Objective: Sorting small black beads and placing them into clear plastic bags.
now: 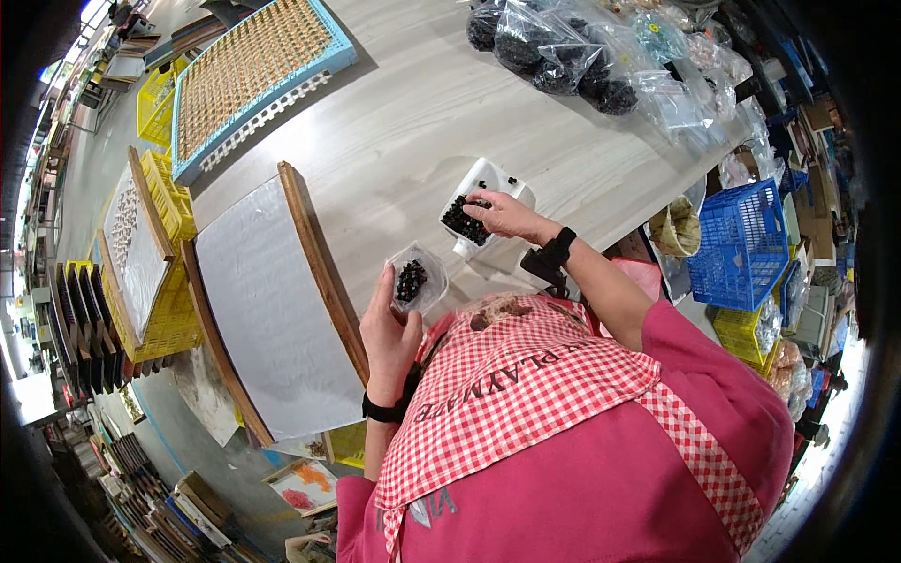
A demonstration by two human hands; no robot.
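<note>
**Black pieces (462, 221) lie in two holders at once**

The small black pieces are split between a white scoop-like container (465, 248) on the bench (413, 122) and a clear plastic container (430, 289) nearer the body. The white one seems to carry the larger share, so the handling looks partway along; how much remains cannot be judged exactly.

The left hand (387, 328) holds the clear container, fingers along its left side and thumb by its lower edge. The right hand (502, 214) reaches into the white container, fingers bent down at the pieces; whether they pinch any cannot be told.

Farther off, a blue tray (343, 45) bears rows of small beige pieces, and bulging clear bags (544, 56) show dark contents.

Dark capital lettering crosses the red-checked apron (526, 385), and more marks the pink shirt (582, 488). No label is legible on either container.
</note>
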